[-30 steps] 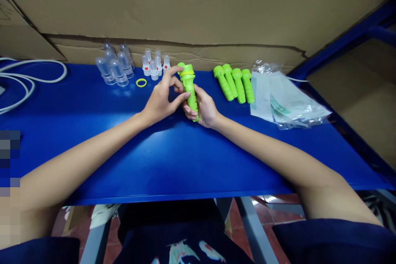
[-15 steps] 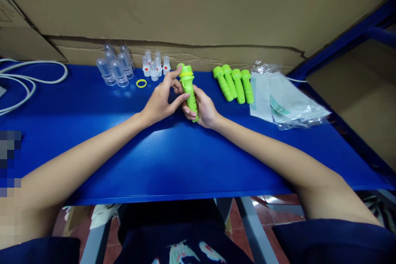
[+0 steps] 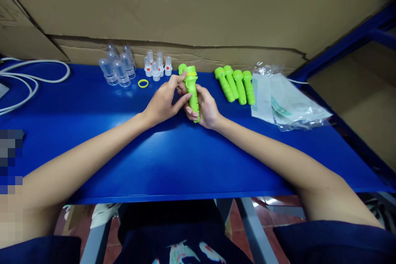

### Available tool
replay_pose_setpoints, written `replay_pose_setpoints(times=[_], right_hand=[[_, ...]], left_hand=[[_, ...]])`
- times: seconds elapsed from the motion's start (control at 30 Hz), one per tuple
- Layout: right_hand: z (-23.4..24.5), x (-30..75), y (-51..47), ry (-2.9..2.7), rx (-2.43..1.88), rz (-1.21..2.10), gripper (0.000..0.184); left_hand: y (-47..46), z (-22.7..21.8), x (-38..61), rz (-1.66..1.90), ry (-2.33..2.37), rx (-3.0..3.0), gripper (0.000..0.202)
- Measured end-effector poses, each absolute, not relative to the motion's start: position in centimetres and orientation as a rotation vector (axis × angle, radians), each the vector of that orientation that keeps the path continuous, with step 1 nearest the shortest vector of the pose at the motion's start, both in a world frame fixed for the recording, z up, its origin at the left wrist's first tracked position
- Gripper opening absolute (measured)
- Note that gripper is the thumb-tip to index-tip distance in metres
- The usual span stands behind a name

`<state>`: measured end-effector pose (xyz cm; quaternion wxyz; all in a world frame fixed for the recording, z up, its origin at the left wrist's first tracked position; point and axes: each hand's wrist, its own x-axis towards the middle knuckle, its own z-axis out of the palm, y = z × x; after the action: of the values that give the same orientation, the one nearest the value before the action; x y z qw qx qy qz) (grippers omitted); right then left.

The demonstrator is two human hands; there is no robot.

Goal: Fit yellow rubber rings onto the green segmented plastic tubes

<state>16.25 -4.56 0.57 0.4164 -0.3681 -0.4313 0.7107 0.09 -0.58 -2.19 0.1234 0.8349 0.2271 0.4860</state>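
A lime-green flashlight body (image 3: 193, 97) stands nearly upright in both hands, its threaded mouth at the top. Around its neck sits a yellow ring (image 3: 192, 74). My right hand (image 3: 208, 109) wraps the lower handle from the right. My left hand (image 3: 163, 101) grips from the left, its thumb on the handle and its index finger near the neck; the other fingertips are partly hidden. Beside the mouth, a round green part (image 3: 182, 67) juts out to the left. A loose yellow ring (image 3: 143, 83) lies on the table left of the hands.
Clear plastic tubes (image 3: 121, 73) and small white-based bulb units (image 3: 156, 71) stand at the back left of the blue table (image 3: 185, 165). Several green flashlights (image 3: 240, 86) lie right, beside clear plastic bags (image 3: 291, 101). A white cable (image 3: 46, 70) coils at left; cardboard (image 3: 185, 8) rises behind.
The view has shifted slightly, so everything appears a little further right. My left index finger sits slightly lower at the flashlight's neck; both hands keep their hold.
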Motion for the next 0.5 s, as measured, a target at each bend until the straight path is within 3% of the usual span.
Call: replay_pose_setpoints(times=[0.5], right_hand=[[0.14, 16.3, -4.45, -1.112, -0.893, 1.784, 0.061]], left_hand=[[-0.85, -1.62, 0.02, 1.435, 0.648, 2.38, 0.042]])
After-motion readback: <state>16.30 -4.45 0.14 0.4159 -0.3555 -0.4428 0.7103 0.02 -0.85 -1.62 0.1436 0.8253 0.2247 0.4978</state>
